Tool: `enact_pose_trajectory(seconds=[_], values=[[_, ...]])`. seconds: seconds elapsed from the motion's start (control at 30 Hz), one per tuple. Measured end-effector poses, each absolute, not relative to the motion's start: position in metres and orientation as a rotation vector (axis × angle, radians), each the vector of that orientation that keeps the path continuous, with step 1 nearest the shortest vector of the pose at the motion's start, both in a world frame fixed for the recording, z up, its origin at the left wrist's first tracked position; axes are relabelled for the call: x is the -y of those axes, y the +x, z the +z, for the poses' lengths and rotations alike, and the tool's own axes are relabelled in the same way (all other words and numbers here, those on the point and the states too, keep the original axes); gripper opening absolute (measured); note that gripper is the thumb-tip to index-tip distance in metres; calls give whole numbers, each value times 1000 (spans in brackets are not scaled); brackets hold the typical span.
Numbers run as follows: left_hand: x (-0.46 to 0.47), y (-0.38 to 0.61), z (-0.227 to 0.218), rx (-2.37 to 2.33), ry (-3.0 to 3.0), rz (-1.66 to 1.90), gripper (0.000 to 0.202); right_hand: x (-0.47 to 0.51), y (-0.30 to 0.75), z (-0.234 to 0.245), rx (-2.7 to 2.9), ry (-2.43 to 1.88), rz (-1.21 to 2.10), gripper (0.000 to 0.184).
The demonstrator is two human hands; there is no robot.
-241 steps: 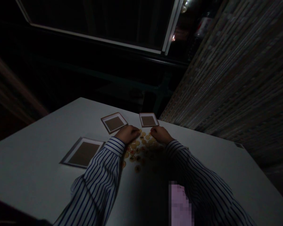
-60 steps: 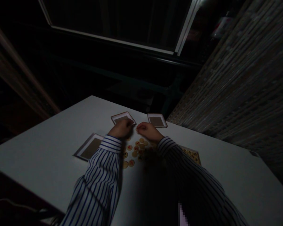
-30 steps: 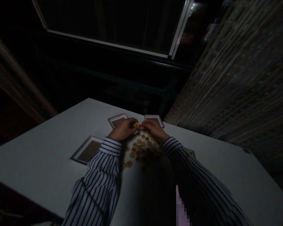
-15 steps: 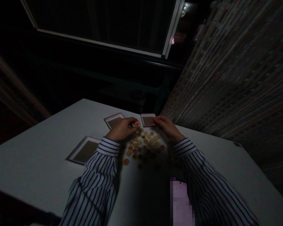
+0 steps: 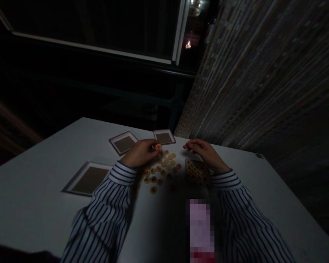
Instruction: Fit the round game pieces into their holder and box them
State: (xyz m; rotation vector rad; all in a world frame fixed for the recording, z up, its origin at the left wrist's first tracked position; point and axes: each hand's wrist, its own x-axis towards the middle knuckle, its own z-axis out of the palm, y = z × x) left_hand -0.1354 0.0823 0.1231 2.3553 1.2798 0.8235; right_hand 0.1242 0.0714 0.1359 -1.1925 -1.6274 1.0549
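Observation:
In the head view, my left hand [image 5: 141, 152] is closed, pinching a round Chinese chess piece [image 5: 158, 147] with a red character between thumb and fingers. My right hand [image 5: 205, 152] hovers to the right, fingers loosely bent and pointing left, with nothing visible in them. Just below it is a small box [image 5: 186, 168] holding several chess pieces in rows, partly hidden by my right wrist. Several loose chess pieces [image 5: 172, 162] lie scattered on the table between my hands, some with red or dark characters, some plain side up.
Three shallow trays stand on the white table [image 5: 38, 164]: a large one [image 5: 91, 179] at left, and two smaller ones [image 5: 124, 143] [image 5: 164, 137] toward the far edge. A blurred-out pink rectangle [image 5: 200, 223] lies near me. A string curtain [image 5: 249, 73] hangs at right.
My right hand has moved right, away from the far tray, and the box of pieces below it now shows. My left hand still holds its piece. The view has shifted slightly right.

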Motion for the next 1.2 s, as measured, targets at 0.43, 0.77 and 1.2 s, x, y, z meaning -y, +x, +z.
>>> enact_pose_trajectory(seconds=[0.43, 0.77, 1.2], values=[[-59, -95, 128, -1227, 2427, 869, 30, -52, 157, 129, 1768, -1180, 965, 23], [-54, -41, 124, -1070, 2157, 970, 22, -43, 173, 121, 1924, -1240, 924, 22], [-62, 17, 115, -793, 1569, 961, 28, -38, 194, 127, 1764, -1182, 964, 23]])
